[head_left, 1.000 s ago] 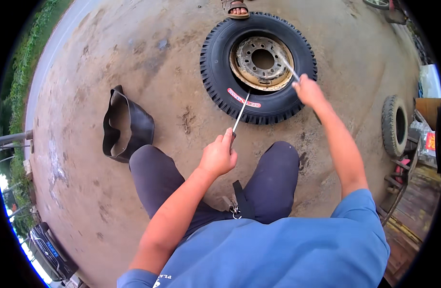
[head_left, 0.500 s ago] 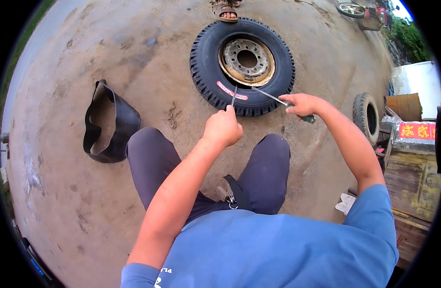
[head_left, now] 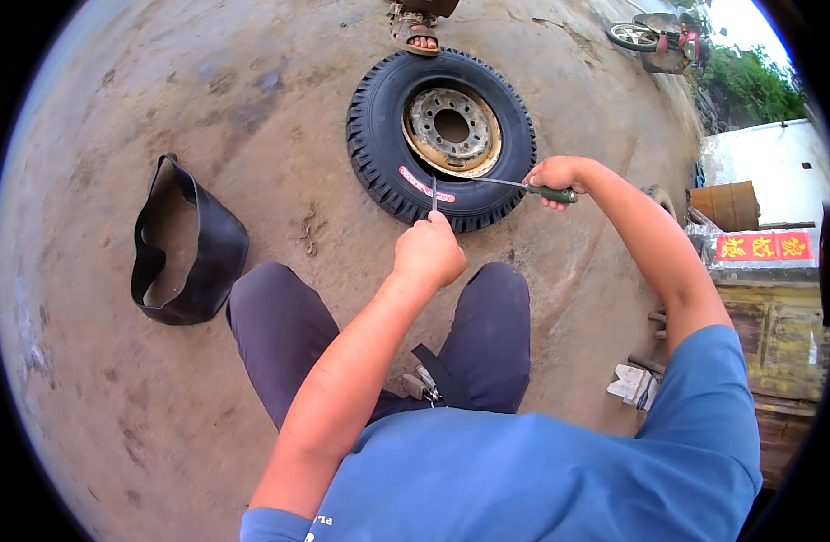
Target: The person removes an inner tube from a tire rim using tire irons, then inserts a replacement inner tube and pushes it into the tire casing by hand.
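Note:
A black tyre [head_left: 375, 144] with chunky tread lies flat on the ground in front of me, around a rusty, cream-coloured wheel rim [head_left: 481, 149]. My left hand [head_left: 430, 251] is closed in a fist round a metal tyre lever [head_left: 435, 197], whose far end reaches the gap between tyre bead and rim. On the right, my right hand [head_left: 558, 173] grips a screwdriver [head_left: 559, 194] by its green handle. The shaft points left across the sidewall, and its tip meets the near rim edge. A red-and-white label [head_left: 415, 181] on the sidewall sits beside the lever.
A black rubber band-like flap [head_left: 221, 257] stands to my left. Another person's sandalled foot [head_left: 418, 38] is at the tyre's far edge. A motorcycle [head_left: 663, 41] stands far right, with a rusty drum [head_left: 727, 206] and a yellowish wooden cabinet [head_left: 767, 339] nearer.
My right hand has moved up towards the tyre, and the screwdriver has swung to lie nearly level. The left hand stays on the lever at the rim. The whole view has shifted slightly.

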Available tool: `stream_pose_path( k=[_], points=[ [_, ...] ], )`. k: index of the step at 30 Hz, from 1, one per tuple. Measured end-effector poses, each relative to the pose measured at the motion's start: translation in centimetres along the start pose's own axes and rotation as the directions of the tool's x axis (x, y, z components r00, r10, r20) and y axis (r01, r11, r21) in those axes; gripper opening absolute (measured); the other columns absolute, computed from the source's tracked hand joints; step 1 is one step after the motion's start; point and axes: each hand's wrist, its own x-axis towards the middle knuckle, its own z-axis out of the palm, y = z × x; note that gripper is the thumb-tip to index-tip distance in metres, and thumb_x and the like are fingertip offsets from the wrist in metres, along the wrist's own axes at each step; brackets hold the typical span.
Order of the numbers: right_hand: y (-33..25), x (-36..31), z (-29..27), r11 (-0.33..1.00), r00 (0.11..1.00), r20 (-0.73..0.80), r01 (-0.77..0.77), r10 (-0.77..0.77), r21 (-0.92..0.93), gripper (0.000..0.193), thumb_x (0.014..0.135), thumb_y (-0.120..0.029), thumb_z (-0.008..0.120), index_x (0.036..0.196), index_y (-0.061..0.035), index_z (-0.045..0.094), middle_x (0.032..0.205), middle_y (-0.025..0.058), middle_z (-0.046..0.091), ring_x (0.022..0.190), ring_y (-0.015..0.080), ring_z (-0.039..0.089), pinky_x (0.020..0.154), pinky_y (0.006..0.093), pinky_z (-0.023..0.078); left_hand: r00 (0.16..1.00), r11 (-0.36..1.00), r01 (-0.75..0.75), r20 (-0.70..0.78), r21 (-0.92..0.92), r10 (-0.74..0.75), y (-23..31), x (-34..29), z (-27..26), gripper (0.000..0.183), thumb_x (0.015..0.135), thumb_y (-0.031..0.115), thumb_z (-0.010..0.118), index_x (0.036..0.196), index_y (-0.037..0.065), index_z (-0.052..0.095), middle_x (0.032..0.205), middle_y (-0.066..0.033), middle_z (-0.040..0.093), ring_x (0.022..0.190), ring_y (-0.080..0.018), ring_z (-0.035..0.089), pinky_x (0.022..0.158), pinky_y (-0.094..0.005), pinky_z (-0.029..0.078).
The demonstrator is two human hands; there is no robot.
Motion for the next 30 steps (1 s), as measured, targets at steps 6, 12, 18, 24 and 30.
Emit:
stream_pose_path(
  k=[6,12,18,24,30],
  points=[
    [-1.3,1.2,-1.2,1.0,0.998,0.063,-0.024,0.022,0.018,0.04,0.108,-0.022,0.043,0.146,-0.015,0.054,0.089,0.0113,0.066,0.064,0.0195,0.064,0.057,0.0371,0.058,1.0,1.0,-0.014,-0.015,0.005,0.014,0.5,0.5,0.2,0.055,0.089,0.021,0.06,0.131,-0.013,0.05,0.113,-0.0297,0.068,0.105,-0.0409,0.07,0.091,-0.0471,0.057],
    [-4.1,2.4,1.2,0.992,1.0,0.003,-0.012,0.012,-0.129,0.05,0.101,-0.01,0.04,0.148,-0.0188,0.052,0.088,0.012,0.066,0.063,0.0202,0.064,0.056,0.0396,0.059,0.999,1.0,-0.022,-0.027,-0.022,0.021,0.0,0.7,-0.8,0.046,0.088,0.02,0.058,0.122,-0.01,0.054,0.107,-0.0293,0.069,0.103,-0.0415,0.07,0.091,-0.0476,0.056],
    [9.2,7.1,18.8,0.924,0.657,-0.662,0.351,-0.36,-0.153,0.042,0.1,-0.028,0.049,0.137,-0.0111,0.057,0.1,0.0309,0.069,0.094,0.0503,0.067,0.088,0.0561,0.054,0.998,0.999,-0.004,-0.057,-0.046,0.001,-0.6,0.8,-0.6,0.037,0.086,0.019,0.057,0.116,-0.003,0.06,0.105,-0.0266,0.071,0.103,-0.0425,0.069,0.093,-0.0505,0.053],
    [11.6,15.0,28.6,0.896,0.461,-0.867,0.443,-0.192,0.037,0.031,0.096,-0.032,0.065,0.118,-0.0105,0.057,0.087,0.024,0.071,0.083,0.0468,0.069,0.072,0.0582,0.053,1.0,1.0,-0.018,-0.007,-0.025,0.017,0.3,0.5,-1.7,0.041,0.087,0.019,0.056,0.121,-0.002,0.059,0.106,-0.0253,0.071,0.103,-0.0438,0.067,0.093,-0.0508,0.051],
    [11.6,16.1,29.7,0.83,0.405,-0.895,0.552,-0.186,0.077,0.034,0.096,-0.035,0.065,0.119,-0.0105,0.06,0.089,0.0223,0.072,0.081,0.0458,0.069,0.067,0.057,0.053,0.996,0.982,-0.034,0.082,0.183,0.019,2.7,1.5,-4.9,0.042,0.089,0.02,0.056,0.126,0.0,0.062,0.102,-0.0254,0.071,0.097,-0.0409,0.069,0.088,-0.0451,0.052]
  ],
)
